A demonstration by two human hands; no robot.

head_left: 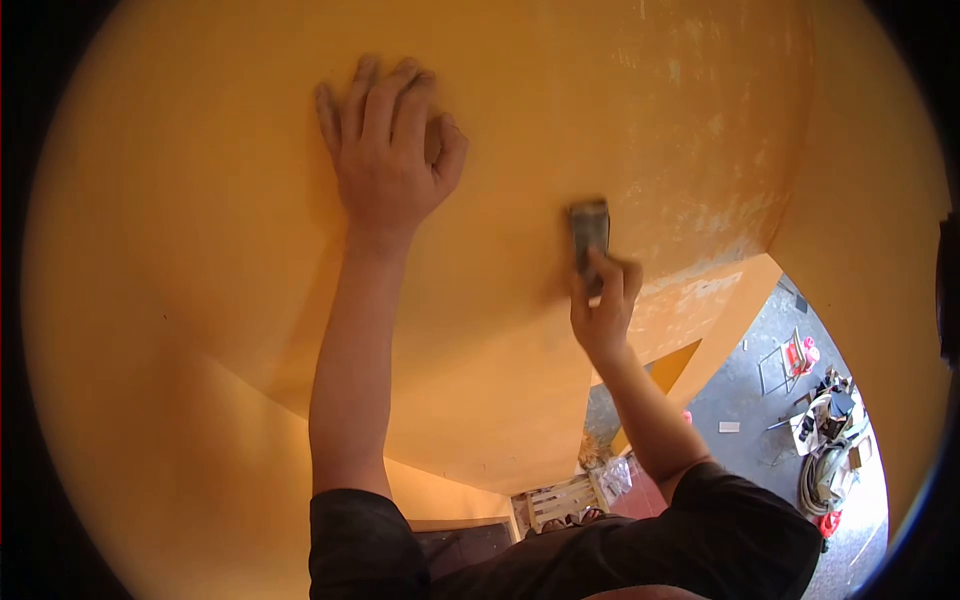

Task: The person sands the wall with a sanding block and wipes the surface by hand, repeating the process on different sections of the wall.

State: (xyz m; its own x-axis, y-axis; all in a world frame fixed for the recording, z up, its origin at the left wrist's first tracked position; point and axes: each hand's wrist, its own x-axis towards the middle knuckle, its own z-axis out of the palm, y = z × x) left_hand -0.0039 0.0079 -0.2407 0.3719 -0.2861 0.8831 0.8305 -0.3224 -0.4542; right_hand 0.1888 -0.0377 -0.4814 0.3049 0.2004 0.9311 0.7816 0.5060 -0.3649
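My left hand (385, 155) rests on the orange-yellow wall (500, 130), its fingers spread and its fingertips against the surface. Lower and to the right, my right hand (606, 305) grips a dark, narrow sanding block (590, 225), held against the wall with its long side nearly upright. Slight blur covers the block, and its working face is hidden. Pale scuffed patches (700, 220) mark the wall to the right of the block.
Far below on the right lies a grey floor (745, 390) with a folding chair (785, 362), coiled hose (825, 475) and assorted gear. A wooden pallet (562, 502) and clear plastic wrap (615, 480) lie at bottom centre. Another wall section (870, 200) rises at the right.
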